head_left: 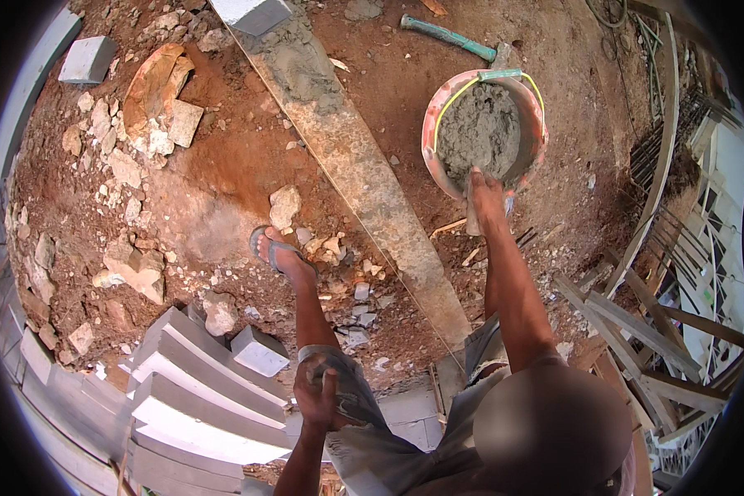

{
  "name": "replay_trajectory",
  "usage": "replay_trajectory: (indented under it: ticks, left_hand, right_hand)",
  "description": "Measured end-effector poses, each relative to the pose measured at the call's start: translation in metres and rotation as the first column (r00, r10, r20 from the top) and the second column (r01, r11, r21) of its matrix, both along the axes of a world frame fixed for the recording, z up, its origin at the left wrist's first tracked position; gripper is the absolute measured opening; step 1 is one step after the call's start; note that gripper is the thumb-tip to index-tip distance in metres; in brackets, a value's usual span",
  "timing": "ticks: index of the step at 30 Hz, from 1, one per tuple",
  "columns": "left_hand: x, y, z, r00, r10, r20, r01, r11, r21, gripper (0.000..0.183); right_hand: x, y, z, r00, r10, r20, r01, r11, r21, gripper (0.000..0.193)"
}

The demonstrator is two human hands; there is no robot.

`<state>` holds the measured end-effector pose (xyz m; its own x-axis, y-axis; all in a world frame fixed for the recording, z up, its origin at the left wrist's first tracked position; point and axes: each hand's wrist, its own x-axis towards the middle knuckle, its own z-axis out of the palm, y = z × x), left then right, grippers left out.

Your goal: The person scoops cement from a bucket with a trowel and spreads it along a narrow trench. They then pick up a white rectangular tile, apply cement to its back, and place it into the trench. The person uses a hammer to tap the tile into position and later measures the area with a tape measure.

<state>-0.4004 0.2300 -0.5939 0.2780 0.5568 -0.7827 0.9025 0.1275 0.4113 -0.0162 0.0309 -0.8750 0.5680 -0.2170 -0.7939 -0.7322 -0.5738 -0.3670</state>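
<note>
No text, label, brand, number or sign can be read anywhere in this view. The wall of the bucket [430, 140] shows only blotches and smears where lettering might be sought, and its handle grip [501, 74] bears nothing legible. The hammer [448, 39], the plank [347, 157] and the pale blocks [260, 351] likewise show no readable marks.

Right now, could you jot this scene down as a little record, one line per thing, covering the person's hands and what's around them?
Right hand: at the near rim of the bucket; exact grip unclear
Left hand: at the left leg of the grey shorts; contact unclear
Bucket contents: grey mix
Hammer: lying beyond the bucket, teal-handled
Long strip: slanting, left of the bucket
Pale blocks: lower left, stacked
Rubble: scattered at left
</note>
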Motion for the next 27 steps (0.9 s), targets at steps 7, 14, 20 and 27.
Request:
replay_trajectory:
  ticks: [7, 14, 20, 27]
  left_hand:
    - [0.01, -0.009, 0.003, 0.998, -0.058, -0.007, 0.058, 0.997, 0.051, 0.043]
    - [0.1, -0.007, -0.013, 0.982, -0.099, 0.158, 0.118, 0.987, -0.113, 0.043]
    - [0.123, -0.038, -0.115, 0.879, -0.352, 0.32, 0.421, 0.89, -0.176, 0.05]
    - [0.138, -0.033, -0.134, 0.865, -0.433, 0.255, 0.479, 0.863, -0.16, 0.055]
  right_hand:
    - [-0.002, 0.005, 0.03, 0.991, -0.134, -0.023, 0.136, 0.97, 0.201, 0.034]
    - [-0.031, -0.037, 0.08, 0.982, 0.09, 0.166, -0.13, 0.96, 0.248, 0.037]
    - [-0.061, 0.022, 0.127, 0.912, 0.277, 0.304, -0.353, 0.905, 0.236, 0.042]
    - [-0.097, 0.156, -0.022, 0.715, 0.52, 0.467, -0.596, 0.803, 0.018, 0.042]
